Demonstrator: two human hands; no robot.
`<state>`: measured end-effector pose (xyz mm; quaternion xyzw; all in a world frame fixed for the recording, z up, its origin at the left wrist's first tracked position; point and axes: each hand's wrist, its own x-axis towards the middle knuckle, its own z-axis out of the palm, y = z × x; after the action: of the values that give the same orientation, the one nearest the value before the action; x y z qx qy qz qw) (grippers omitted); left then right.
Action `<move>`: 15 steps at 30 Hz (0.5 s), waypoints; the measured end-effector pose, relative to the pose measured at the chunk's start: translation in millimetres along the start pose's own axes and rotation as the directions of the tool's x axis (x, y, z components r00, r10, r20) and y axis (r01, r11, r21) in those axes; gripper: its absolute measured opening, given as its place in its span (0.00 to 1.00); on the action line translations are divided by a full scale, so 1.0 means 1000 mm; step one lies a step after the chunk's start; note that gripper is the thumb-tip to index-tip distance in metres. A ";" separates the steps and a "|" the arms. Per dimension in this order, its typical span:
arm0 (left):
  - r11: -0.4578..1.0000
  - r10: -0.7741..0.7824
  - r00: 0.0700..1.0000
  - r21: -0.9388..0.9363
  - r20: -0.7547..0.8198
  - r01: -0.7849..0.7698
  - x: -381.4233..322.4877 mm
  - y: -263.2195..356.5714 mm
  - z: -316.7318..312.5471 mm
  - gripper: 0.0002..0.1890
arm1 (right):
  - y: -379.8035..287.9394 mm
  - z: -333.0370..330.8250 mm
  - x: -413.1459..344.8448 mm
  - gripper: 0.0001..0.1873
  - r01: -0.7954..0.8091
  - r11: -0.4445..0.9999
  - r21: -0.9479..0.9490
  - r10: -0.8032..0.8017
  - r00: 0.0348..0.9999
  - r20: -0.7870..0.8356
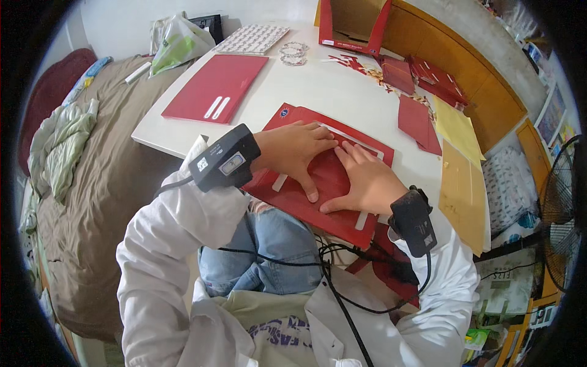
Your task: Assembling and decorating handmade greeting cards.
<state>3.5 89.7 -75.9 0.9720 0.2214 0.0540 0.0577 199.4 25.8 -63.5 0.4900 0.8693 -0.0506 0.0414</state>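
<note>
A red cardboard sheet [286, 120] lies at the table's near edge with a smaller red paper piece [337, 174] on it; white strips show around that piece. My left hand [300, 151] presses flat on the red paper, fingers spread, thumb pointing toward me. My right hand [362, 181] lies on its right part, fingertips close to those of my left hand. Neither hand is closed around anything. Both wrists carry black devices with cables. Left of the hands lies a stack of red paper wallets [215, 87] with two white slots.
On the white table [321, 82] are a patterned board [252, 39], beaded bracelets [292, 53], an open red box [355, 23], red and yellow scraps [357, 66], red pieces [418, 123] and yellow sheets [463, 197]. Black cables [325, 257] hang over my lap. A bed [105, 183] stands left, a fan [562, 211] right.
</note>
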 end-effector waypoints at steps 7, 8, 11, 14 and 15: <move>0.997 -0.069 0.998 -0.018 0.000 0.069 -0.002 0.007 -0.009 0.47 | 0.004 -0.002 0.000 0.52 0.082 0.986 0.142 -0.059 0.985 -0.161; 0.997 -0.060 0.997 -0.059 -0.045 0.057 -0.002 0.006 -0.008 0.44 | 0.006 -0.002 0.000 0.52 0.085 0.987 0.139 -0.063 0.985 -0.161; 0.997 -0.036 0.991 -0.079 -0.128 0.026 -0.005 0.004 -0.005 0.37 | 0.009 -0.004 0.002 0.44 0.112 0.971 0.210 -0.076 0.982 -0.173; 0.999 -0.031 0.989 -0.042 -0.144 0.026 -0.004 0.009 -0.006 0.33 | 0.010 0.001 0.004 0.37 0.138 0.980 0.143 -0.104 0.969 -0.223; 0.998 -0.059 0.990 -0.016 -0.125 0.057 -0.005 0.011 -0.007 0.32 | 0.010 0.002 0.007 0.34 0.153 0.980 0.128 -0.118 0.961 -0.251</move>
<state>3.2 78.3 -67.5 0.9594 0.2526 0.1148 0.0511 204.8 36.8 -67.2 0.4334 0.8934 -0.0566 -0.1045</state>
